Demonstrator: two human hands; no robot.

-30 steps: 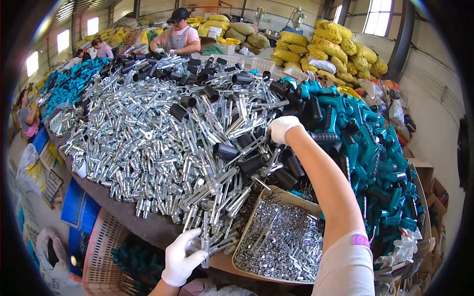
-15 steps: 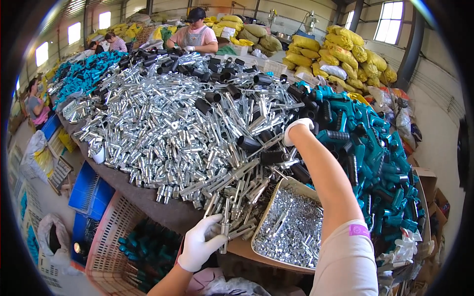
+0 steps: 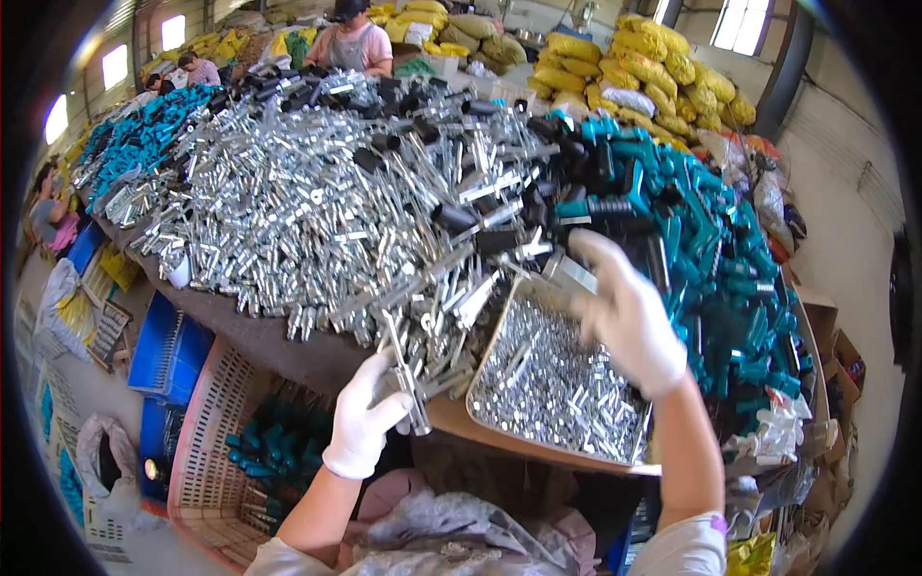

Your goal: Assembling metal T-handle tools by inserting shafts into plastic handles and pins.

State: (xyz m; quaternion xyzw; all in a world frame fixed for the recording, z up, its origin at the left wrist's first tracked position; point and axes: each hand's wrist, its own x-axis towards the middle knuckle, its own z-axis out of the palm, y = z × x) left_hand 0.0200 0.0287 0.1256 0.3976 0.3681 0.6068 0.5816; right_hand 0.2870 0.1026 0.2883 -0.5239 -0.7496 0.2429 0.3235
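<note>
Yellow sacks [image 3: 655,75] and bright windows [image 3: 114,67] — at the back.
The sacks are heaped near a dark pillar [image 3: 789,77]; a person [image 3: 351,40] in a pink top [image 3: 378,45] and grey apron [image 3: 346,50] is across the tabletop [image 3: 240,320] — blue bins [image 3: 173,350] are to the lower left, cardboard boxes [image 3: 818,319] at the right.

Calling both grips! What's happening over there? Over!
Left grip holding metal rod. Right grip blurred by tray, hold unclear. Metal heap close ahead.

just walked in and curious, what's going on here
A person in white gloves holds a slim metal part in the left hand. The right hand, blurred, appears to grip a short tube near a tray of small metal pieces. Silvery parts and teal parts lie heaped beyond.
</note>
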